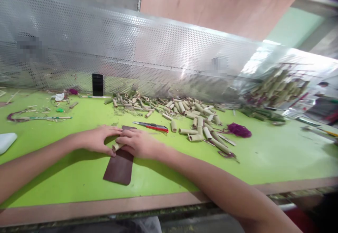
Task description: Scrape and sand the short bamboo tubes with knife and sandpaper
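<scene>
My right hand (pixel 138 143) is closed over a short bamboo tube (pixel 116 146), whose open end points left. Beneath it lies a strip of dark brown sandpaper (pixel 120 169), flat on the green table. My left hand (pixel 98 138) is beside the tube, thumb near its open end and fingers reaching the top of the strip; the gap between thumb and fingers is wide. A utility knife (pixel 153 126) with a red and grey handle rests just beyond my right hand, its blade pointing left.
Many cut bamboo tubes (pixel 182 106) are heaped behind the knife. Purple yarn (pixel 239 130) lies at right. A phone (pixel 98 85) leans upright against the perforated metal screen (pixel 158 49). Bamboo bundles (pixel 277 88) and a person (pixel 318 91) are at far right. The table edge (pixel 105 208) runs in front.
</scene>
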Demonstrator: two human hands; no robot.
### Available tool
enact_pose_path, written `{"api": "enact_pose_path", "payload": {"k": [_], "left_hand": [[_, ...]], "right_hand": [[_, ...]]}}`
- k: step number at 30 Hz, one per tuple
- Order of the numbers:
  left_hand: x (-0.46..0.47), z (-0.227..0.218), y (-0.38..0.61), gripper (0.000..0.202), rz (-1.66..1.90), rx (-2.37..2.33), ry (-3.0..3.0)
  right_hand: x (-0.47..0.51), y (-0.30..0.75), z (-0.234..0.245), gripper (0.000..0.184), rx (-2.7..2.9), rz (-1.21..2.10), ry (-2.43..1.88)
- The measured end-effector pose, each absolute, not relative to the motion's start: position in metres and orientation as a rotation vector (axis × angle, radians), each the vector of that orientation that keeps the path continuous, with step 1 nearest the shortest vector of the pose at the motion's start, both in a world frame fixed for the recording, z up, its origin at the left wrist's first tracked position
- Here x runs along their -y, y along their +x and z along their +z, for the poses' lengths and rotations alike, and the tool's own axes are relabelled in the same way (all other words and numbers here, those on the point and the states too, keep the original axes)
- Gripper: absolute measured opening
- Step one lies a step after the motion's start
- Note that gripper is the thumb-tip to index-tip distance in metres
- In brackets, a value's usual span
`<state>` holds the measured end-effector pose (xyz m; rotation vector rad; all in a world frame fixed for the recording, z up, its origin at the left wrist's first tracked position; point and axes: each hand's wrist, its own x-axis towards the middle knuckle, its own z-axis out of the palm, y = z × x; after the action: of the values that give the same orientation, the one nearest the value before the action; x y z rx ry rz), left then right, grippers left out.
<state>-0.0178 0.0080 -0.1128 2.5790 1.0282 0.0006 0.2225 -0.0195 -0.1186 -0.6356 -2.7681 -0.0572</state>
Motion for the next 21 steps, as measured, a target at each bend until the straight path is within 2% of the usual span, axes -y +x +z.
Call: {"api": "enact_pose_path", "payload": {"k": [5,13,18,21], "left_hand": [[-0.010,-0.109,-0.019,0.099,-0.071,-0.969,2.566],[-0.013,-0.108,-0.019,0.093,-0.039,-0.909,2.565],[-0.014,-0.107,-0.019,0.096,-0.057,-0.941,2.572],[-0.014,-0.104,-0.020,0.096,-0.083,-0.939,2.570]], "right_hand": [[0.022,0.226,-0.113,0.034,2.795,-0.136,-0.671],[0.036,0.219,-0.105,0.028,2.752,0.180,-0.778],[0.045,0.213,-0.103,0.037,2.585,0.208,-1.177],[0.051,0.208,-0.104,0.035,2.698,0.260,-0.987]]}}
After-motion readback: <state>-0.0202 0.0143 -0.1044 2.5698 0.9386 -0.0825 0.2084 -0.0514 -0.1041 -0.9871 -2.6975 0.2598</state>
